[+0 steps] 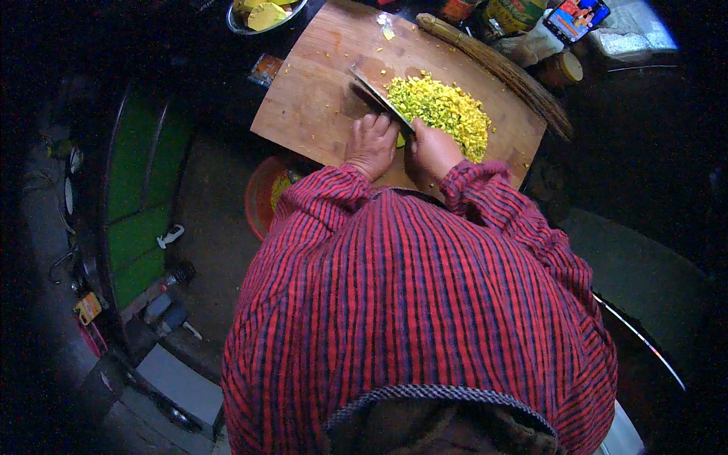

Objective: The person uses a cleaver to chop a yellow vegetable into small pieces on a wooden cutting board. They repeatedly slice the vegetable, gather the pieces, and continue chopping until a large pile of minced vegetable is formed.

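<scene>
My right hand grips the handle end of a wide-bladed knife, whose blade slants up and left across a wooden cutting board. Beside the blade, my left hand rests with bent fingers on the board; whether it holds a piece is hard to tell. A bit of yellow-green food shows between the hands, partly hidden. To the right of the knife lies a heap of finely diced yellow and green vegetable. Small crumbs are scattered over the board.
A metal bowl with yellow pieces stands at the upper left. Along the board's upper right edge lies a straw whisk brush. Jars and a lit phone are behind it. A red basin sits below the board's left side, partly behind my sleeve.
</scene>
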